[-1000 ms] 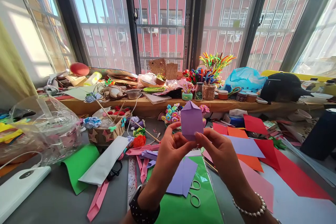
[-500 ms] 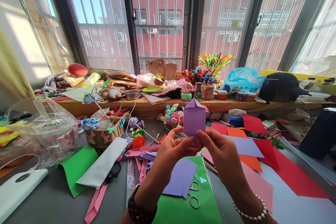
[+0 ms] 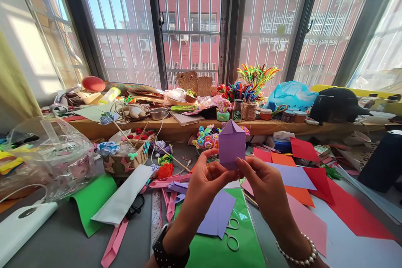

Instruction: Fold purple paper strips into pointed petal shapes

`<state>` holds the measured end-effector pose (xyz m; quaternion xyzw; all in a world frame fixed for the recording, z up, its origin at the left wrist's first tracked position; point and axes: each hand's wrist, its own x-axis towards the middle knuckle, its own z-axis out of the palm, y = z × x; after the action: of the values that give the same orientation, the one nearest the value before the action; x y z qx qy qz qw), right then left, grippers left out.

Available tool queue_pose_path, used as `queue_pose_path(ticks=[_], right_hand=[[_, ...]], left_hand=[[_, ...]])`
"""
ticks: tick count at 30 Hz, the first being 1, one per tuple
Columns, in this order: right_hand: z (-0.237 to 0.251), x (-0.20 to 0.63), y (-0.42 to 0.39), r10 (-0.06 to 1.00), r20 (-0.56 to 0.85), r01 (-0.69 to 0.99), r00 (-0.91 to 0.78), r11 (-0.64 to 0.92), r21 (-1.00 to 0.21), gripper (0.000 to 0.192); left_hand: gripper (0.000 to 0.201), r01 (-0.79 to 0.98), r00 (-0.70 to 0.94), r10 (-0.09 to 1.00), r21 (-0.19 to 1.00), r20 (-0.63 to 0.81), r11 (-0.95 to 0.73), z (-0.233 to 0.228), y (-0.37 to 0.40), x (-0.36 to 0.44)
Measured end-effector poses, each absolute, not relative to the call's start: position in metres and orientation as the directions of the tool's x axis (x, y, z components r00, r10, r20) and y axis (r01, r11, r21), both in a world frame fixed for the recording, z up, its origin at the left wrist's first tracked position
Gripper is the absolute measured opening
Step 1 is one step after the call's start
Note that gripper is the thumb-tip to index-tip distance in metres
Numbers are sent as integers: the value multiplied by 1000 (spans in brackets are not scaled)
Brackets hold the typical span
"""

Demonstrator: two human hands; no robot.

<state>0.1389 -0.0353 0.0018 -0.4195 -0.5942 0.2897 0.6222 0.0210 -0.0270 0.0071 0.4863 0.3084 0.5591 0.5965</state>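
No writing is legible at this size; the label on the small bottle [image 3: 237, 111] on the wooden shelf [image 3: 176, 127] cannot be read. A folded purple paper [image 3: 231, 144], pointed at its top, is held upright above the grey table [image 3: 63, 238], in front of the window. Its lower edge is pinched between the thumb and fingertips of the left hand [image 3: 205, 180] and those of the right hand [image 3: 262, 184]; both hands are raised, wrists low, fingers curled closed on the paper. A dark watch is worn on the left wrist, a bead bracelet [image 3: 298, 253] on the right. Below the hands, scissors [image 3: 232, 234] lie on a green sheet [image 3: 220, 251] beside a flat purple sheet [image 3: 216, 213]. A small basket [image 3: 124, 161] holds paper flowers on sticks; a woven pot [image 3: 249, 109] holds coloured pipe cleaners.
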Motion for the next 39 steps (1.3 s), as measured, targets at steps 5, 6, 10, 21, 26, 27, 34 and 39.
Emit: queue_pose_path(ticks=[5,6,10,21,26,27,34,39], right_hand=[[0,137,-36,846,508,172,163,483,-859,26],[0,136,-36,843,513,178,165,486,-856,26],[-2,135,-37,824,534,207,190,498,-842,27],[-2,137,-36,796,584,293,157,527,-797,26],[-2,138,-35,809,571,243,140,531,-812,26],[-2,138,-35,813,566,235,136,529,-816,26],[-3,140,-34,765,637,375,100,564,-736,27],[-1,143,-33,755,655,473,25,568,-673,26]], left_hand=[[53,-273,211,950,947,232,-170,5,-27,19],[52,-265,222,945,948,240,-178,5,-26,18],[46,-278,272,925,942,265,-188,5,-27,16],[43,-336,334,912,934,237,-120,10,-27,17],[38,-349,345,901,927,264,-138,8,-28,18],[37,-344,346,898,927,273,-149,8,-28,18],[35,-288,366,891,943,267,-165,6,-28,16],[35,-251,293,927,954,234,-162,10,-27,13]])
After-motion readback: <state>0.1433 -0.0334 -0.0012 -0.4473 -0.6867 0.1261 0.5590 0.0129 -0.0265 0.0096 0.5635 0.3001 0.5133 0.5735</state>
